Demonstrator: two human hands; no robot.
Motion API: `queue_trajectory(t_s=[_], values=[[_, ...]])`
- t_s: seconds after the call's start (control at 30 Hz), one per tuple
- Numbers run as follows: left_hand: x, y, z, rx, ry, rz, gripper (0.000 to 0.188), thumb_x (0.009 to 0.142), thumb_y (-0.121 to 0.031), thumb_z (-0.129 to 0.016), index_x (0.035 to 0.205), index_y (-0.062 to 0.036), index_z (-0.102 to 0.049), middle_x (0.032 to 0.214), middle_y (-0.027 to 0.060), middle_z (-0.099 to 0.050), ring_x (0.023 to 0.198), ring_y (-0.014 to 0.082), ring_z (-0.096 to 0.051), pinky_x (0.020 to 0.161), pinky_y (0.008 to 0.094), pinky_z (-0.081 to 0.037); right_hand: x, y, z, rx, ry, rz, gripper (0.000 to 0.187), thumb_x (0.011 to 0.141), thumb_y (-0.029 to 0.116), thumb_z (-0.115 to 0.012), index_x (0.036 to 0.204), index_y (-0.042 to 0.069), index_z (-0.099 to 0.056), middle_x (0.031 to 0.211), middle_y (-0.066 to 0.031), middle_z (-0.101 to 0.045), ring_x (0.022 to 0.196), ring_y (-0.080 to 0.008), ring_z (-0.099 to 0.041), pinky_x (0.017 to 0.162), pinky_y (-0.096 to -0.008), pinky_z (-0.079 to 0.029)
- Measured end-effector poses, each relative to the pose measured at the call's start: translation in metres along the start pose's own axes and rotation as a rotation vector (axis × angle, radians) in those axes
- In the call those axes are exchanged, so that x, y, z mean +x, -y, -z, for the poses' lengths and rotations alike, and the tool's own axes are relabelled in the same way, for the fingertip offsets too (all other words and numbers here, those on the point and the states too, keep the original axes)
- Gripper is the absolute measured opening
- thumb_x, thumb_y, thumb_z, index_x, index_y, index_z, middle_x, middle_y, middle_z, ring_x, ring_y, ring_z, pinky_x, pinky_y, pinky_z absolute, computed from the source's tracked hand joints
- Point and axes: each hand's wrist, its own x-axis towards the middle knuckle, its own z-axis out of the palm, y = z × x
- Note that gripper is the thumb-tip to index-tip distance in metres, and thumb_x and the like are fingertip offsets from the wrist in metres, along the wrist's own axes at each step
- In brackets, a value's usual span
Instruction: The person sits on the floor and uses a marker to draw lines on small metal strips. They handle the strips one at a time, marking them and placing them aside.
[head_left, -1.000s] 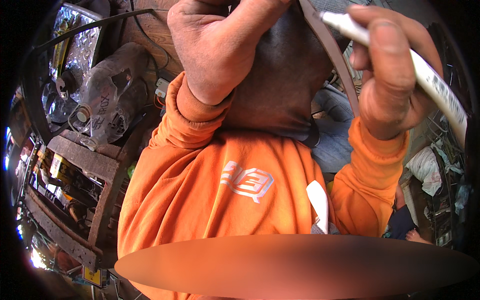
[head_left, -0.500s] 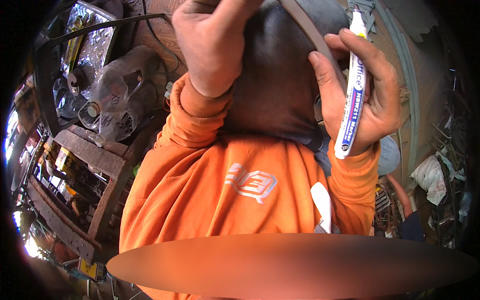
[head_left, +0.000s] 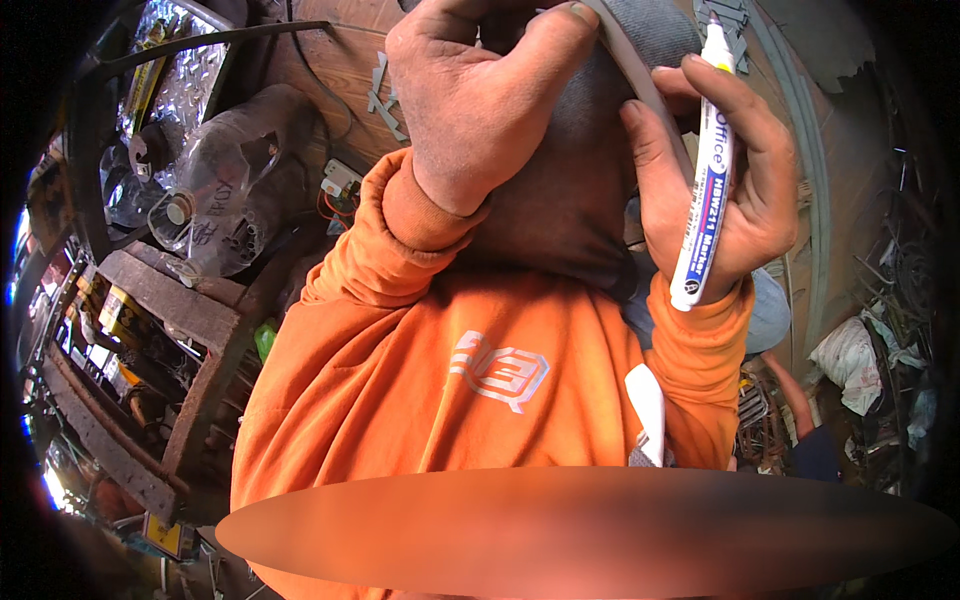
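A narrow, slightly curved grey strip [head_left: 640, 75] slants across the top of the view above my dark-clothed lap. My left hand [head_left: 480, 110] is closed at its upper end, the thumb tip against the strip; the fingertips are partly cut off by the top edge. Lower down, my right hand [head_left: 750, 175] pinches the same strip between thumb and fingers. A white marker [head_left: 712, 170] with a dark tip, uncapped, is also held in the right hand, tip pointing up and away from me. The strip's far end is out of view.
Small grey cut pieces [head_left: 385, 105] lie on the brown floor. Long grey strips [head_left: 815, 150] run along the right. At left are a clear plastic bottle [head_left: 225, 200] and a rusty metal frame [head_left: 175, 300]. A white sack [head_left: 850, 365] and another person's arm [head_left: 793, 395] appear at right.
My left hand has shifted right and slightly down, its thumb now visible against the strip. The right hand has barely moved and still holds the marker and the strip.
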Motion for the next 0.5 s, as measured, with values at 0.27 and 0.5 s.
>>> queue_trajectory(t_s=[0.27, 0.5], values=[[0.0020, -0.0027, -0.0012, -0.052, -0.023, 0.046, 0.005, 0.092, 0.000, -0.072, 0.092, 0.0027, -0.068, 0.080, 0.0011, -0.068, 0.069, 0.0043, -0.056, 0.062, 0.0183, -0.043, -0.0001, 0.0004, -0.0008, -0.005, 0.003, -0.018, 0.051, 0.078, -0.012, -0.083, 0.124, -0.005, -0.063, 0.104, -0.0163, -0.074, 0.093, -0.0195, -0.072, 0.086, -0.0304, -0.059], [0.0049, -0.0071, 0.0023, -0.072, 0.009, 0.068, 0.004, 0.091, -0.001, -0.071, 0.089, 0.0016, -0.068, 0.077, 0.0012, -0.068, 0.066, 0.0048, -0.056, 0.061, 0.0188, -0.042, -0.0003, -0.0042, -0.0005, 0.030, -0.005, -0.002, 0.053, 0.077, -0.012, -0.083, 0.125, -0.005, -0.062, 0.103, -0.0167, -0.075, 0.091, -0.0189, -0.072, 0.084, -0.0301, -0.059]])
